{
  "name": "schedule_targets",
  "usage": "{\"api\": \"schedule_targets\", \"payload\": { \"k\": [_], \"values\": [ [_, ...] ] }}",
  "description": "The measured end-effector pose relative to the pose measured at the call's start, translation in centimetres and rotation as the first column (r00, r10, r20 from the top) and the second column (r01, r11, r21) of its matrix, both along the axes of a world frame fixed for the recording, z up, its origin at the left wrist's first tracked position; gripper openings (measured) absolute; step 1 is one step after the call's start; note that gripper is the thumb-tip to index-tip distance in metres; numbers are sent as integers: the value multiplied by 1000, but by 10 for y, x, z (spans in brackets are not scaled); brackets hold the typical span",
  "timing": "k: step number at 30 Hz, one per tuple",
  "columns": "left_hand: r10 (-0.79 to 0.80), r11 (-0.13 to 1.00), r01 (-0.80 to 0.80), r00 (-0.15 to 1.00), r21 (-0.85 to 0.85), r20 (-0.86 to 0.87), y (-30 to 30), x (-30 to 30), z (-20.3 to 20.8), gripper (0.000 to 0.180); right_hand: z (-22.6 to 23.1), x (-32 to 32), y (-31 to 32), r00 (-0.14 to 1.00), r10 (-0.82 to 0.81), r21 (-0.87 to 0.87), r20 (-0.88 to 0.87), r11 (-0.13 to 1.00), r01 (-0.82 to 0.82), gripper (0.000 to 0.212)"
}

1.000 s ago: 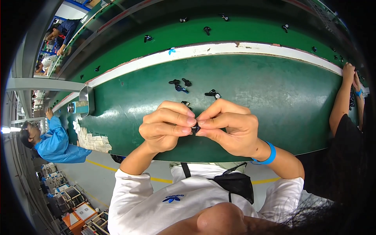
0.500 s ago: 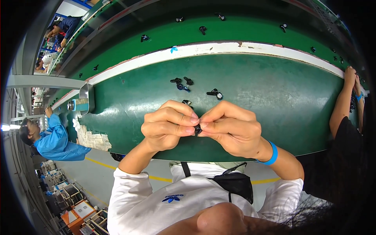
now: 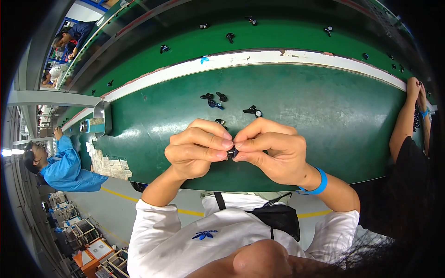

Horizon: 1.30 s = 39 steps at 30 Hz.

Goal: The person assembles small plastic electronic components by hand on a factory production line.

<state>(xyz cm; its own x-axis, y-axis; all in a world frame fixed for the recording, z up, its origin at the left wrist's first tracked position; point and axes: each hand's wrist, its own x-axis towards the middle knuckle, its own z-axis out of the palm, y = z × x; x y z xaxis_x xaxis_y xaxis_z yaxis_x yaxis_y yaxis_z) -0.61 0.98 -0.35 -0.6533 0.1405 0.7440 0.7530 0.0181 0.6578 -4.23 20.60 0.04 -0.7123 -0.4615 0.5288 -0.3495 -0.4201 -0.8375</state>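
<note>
Close to the near edge of the green worktable (image 3: 324,120), both my hands meet fingertip to fingertip. Between them is a small dark part (image 3: 231,152), mostly covered, so its exact kind cannot be made out. The fingers of my left hand (image 3: 197,147) pinch it from one side. My right hand (image 3: 273,148), with a blue band on the wrist, pinches it from the other. Just beyond my fingers lies another small black part (image 3: 221,122), partly hidden. Farther off are a cluster of small black stemmed pieces resembling earbuds (image 3: 214,101) and a black piece with a round silvery end (image 3: 253,110).
Behind a worn white ledge (image 3: 278,56), a green conveyor belt (image 3: 278,34) carries several similar black pieces. A metal bracket with a blue-and-silver device (image 3: 95,124) stands at the left, near taped paper (image 3: 111,164). Co-workers sit at both sides; one wears a blue smock (image 3: 69,162).
The pieces on the belt have shifted left. My hands stay in nearly the same spot, with a slight shift of the fingers around the dark part.
</note>
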Motion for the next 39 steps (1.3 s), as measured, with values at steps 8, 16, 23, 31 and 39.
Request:
{"api": "schedule_targets", "payload": {
  "k": [8, 16, 23, 31, 39],
  "values": [
    [36, 999, -36, 999, 10, -6, 3, 1, 0, 17, 0, -1, 0, 999, -15, -2, -37, 1000, 15, 15],
    [26, 999, -26, 1000, -44, 11, -1, 2, 2, 15, 4, -2, 2, 986, -61, 46, -153, 997, 68, 15],
    [54, 989, -66, 994, -130, -97, 0, -1, 2, 17, 1, 3, -1, 995, -65, 43, -80, 997, 69, 11],
    [159, 978, -168, 984, -126, -84, 3, 1, -3, 19, -9, 10, -5, 948, 121, -149, 296, 986, -79, 12],
    [103, 993, -107, 992, 45, 73, 8, 1, -5, 23, -10, 8, -6, 970, 53, -121, 237, 992, -25, 19]
  ]
}}
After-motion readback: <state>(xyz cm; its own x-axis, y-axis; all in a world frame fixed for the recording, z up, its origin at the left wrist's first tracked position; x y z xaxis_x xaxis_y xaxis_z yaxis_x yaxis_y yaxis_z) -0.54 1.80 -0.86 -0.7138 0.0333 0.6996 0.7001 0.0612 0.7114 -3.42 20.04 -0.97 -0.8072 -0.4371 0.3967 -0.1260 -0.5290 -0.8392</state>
